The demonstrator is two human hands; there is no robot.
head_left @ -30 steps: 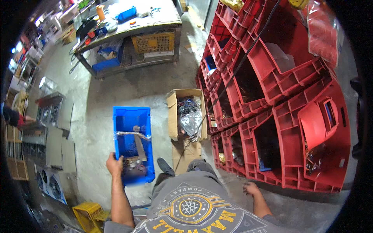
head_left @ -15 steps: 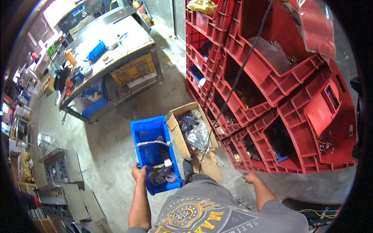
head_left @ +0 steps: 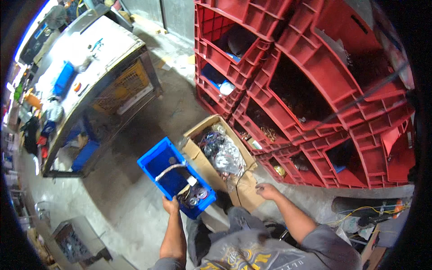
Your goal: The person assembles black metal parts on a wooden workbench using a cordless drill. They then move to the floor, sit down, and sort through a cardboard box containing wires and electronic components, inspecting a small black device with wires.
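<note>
My left hand (head_left: 170, 205) grips the near left edge of a blue plastic bin (head_left: 203, 210), fingers closed round its rim. The bin is tilted and hangs in front of my legs. Inside it lie a pale strip (head_left: 171, 171), a small white piece (head_left: 192, 181) and a few round, ring-like items (head_left: 194, 200) at the near end. My right hand (head_left: 268, 191) is empty, its fingers loosely apart, over the folded-out flap (head_left: 247, 191) of an open cardboard box (head_left: 196, 155). Dark wiring and clear plastic bags (head_left: 228, 161) fill that box.
Stacked red plastic crates (head_left: 310, 108) with open fronts rise at the right, holding various parts. A workbench (head_left: 112, 49) with tools stands at the far left, a yellow crate (head_left: 121, 90) beneath it. Yellow cable (head_left: 360, 209) lies near right; metal equipment (head_left: 76, 243) stands near left.
The blue bin has turned and swung slightly left with my left hand on it. My right hand has moved left and forward, to the cardboard box's flap. The view has shifted.
</note>
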